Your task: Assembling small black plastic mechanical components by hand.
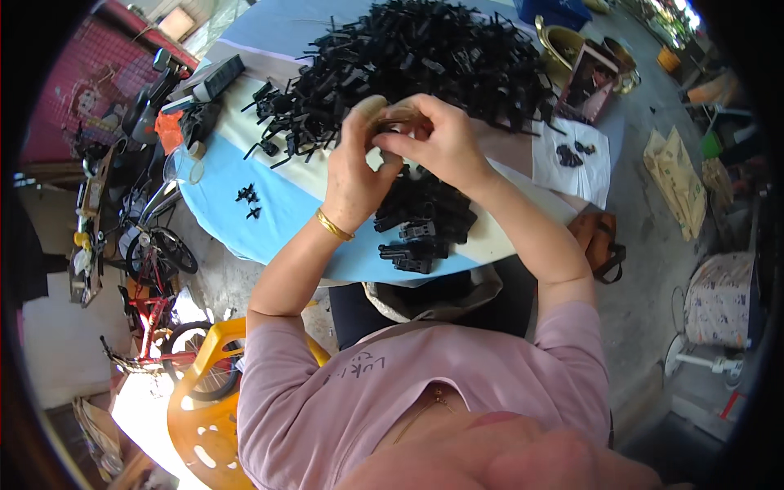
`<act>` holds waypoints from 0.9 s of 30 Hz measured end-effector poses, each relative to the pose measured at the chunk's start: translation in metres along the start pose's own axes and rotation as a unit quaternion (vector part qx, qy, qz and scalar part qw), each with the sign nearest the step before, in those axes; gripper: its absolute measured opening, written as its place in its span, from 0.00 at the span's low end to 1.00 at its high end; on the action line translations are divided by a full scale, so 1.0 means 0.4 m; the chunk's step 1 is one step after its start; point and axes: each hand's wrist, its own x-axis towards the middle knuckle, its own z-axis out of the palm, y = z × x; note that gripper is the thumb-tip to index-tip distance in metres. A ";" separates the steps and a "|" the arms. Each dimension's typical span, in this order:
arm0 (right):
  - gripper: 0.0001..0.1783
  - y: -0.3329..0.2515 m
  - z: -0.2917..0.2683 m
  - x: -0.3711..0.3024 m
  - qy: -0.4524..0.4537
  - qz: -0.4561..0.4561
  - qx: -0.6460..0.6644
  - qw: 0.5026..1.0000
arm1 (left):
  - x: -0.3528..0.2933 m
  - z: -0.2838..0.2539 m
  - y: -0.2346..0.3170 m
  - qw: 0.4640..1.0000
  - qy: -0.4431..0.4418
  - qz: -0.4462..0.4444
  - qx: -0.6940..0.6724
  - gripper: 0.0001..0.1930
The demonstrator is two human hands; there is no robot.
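My left hand (353, 167) and my right hand (445, 139) meet above the table, fingers curled inward and thumbs bent toward each other. Whatever sits between the fingertips is too small and too covered to make out. The left index finger looks pale yellow, perhaps covered. Just beyond the hands rises a large heap of black plastic pieces (425, 53) with thin strap-like ends. Below them, toward my body, lies a smaller pile of blocky black plastic parts (425, 208), partly behind my right wrist.
A cloth-covered round table (237, 216) carries several tiny black pieces (247, 200) at left and a white paper (592, 184) with dark bits at right. A framed picture (590, 86) and brass pot (563, 45) stand far right. A yellow chair (192, 408) is at left.
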 end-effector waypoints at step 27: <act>0.09 0.052 -0.062 0.046 -0.042 0.172 0.389 0.904 | 0.047 -0.046 -0.106 0.745 -0.256 -0.242 -0.567 0.28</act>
